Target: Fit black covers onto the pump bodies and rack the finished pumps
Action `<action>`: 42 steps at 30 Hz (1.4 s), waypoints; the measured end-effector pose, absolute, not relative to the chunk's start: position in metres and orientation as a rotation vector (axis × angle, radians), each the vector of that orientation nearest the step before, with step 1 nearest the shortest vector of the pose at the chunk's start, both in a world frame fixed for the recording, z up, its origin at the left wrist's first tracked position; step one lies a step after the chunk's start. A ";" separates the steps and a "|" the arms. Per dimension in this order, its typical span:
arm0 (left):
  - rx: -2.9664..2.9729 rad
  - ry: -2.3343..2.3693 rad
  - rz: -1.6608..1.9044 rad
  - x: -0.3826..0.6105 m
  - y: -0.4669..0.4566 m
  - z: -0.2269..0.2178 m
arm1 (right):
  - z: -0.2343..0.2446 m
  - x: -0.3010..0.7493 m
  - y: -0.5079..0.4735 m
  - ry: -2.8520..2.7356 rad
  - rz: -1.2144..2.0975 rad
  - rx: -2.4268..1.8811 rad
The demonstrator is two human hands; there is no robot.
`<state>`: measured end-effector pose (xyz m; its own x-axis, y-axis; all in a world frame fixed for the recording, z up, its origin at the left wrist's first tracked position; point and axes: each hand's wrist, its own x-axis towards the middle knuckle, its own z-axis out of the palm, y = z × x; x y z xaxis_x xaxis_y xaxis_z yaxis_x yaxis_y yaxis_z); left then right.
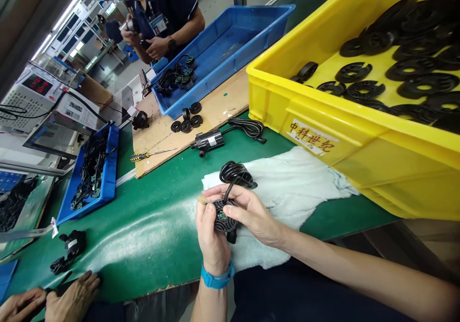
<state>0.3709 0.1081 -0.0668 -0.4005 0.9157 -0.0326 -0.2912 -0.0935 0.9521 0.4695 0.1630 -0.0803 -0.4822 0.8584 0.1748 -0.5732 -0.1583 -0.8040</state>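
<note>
Both my hands hold a round black pump part with a grooved end cover (225,224) over the white cloth. Wrapped round its left side is my left hand (212,238), which wears a blue wristband (217,279). My right hand (256,215) grips the right side, its thumb by the central hole where small coloured wires and a bit of green board show. A coiled black cable (236,173) runs from the part and lies on the cloth (287,180). The part's underside is mostly hidden by my fingers.
A yellow bin (323,116) of black grooved discs stands at right. A black pump (208,142), a screwdriver (142,156) and blue trays (230,68) are beyond my hands. Another person's hands (74,295) work at lower left; a co-worker (165,20) stands behind.
</note>
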 end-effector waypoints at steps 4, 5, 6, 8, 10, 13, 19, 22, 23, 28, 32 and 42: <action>0.687 1.248 1.679 0.376 0.110 -0.068 | -0.082 0.468 0.164 -1.056 1.779 -0.402; 0.668 1.254 1.684 0.376 0.110 -0.069 | -0.082 0.467 0.164 -1.054 1.774 -0.404; 0.653 1.261 1.690 0.376 0.110 -0.070 | -0.083 0.466 0.163 -1.053 1.768 -0.408; 0.635 1.262 1.702 0.376 0.110 -0.071 | -0.086 0.464 0.163 -1.058 1.754 -0.409; 0.625 1.252 1.718 0.375 0.110 -0.073 | -0.088 0.463 0.162 -1.065 1.750 -0.408; 0.653 1.240 1.712 0.373 0.109 -0.074 | -0.090 0.461 0.161 -1.076 1.745 -0.415; 0.802 1.106 1.643 0.366 0.105 -0.078 | -0.092 0.460 0.162 -1.087 1.729 -0.430; 0.815 1.111 1.656 0.365 0.105 -0.084 | -0.095 0.459 0.162 -1.094 1.723 -0.429; 0.807 1.111 1.668 0.365 0.105 -0.085 | -0.096 0.459 0.162 -1.093 1.722 -0.425; 0.795 1.119 1.688 0.365 0.104 -0.088 | -0.099 0.454 0.160 -1.042 1.721 -0.426; 0.804 1.091 1.694 0.365 0.104 -0.082 | -0.096 0.452 0.160 -1.038 1.717 -0.432; 0.823 1.148 1.828 0.371 0.110 -0.089 | -0.096 0.448 0.160 -1.039 1.691 -0.420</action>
